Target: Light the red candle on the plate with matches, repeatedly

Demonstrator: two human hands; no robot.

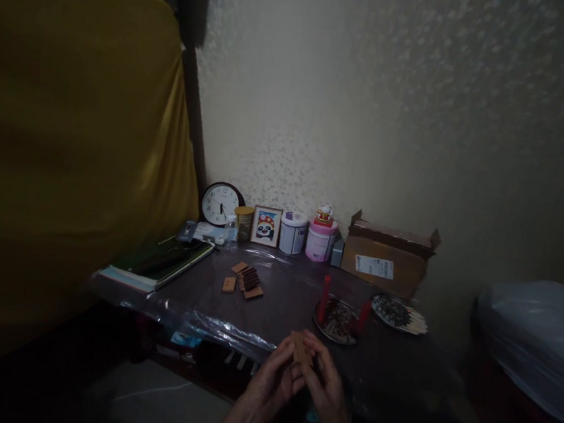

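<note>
Above the table's near edge, both my hands meet around a small flat brown box (302, 349) that looks like a matchbox. My left hand (272, 378) grips its left side, fingers curled beneath. On the right side, the thumb and fingers of my right hand (328, 385) press against it. Similar brown pieces (228, 284) lie on the table further off to the left, around a small stack with dark strips (249, 279). A round plate (333, 339) with two red candles (324, 299) and dark bits stands just beyond my right hand.
Another plate (391, 322) holds many pale sticks with dark ends. Along the wall stand a clock (221, 204), a panda picture frame (266, 226), tins (292, 232), a lucky-cat figure (324, 214) and a cardboard box (382, 254). Books (157, 266) lie left; clear plastic covers the table (194, 299).
</note>
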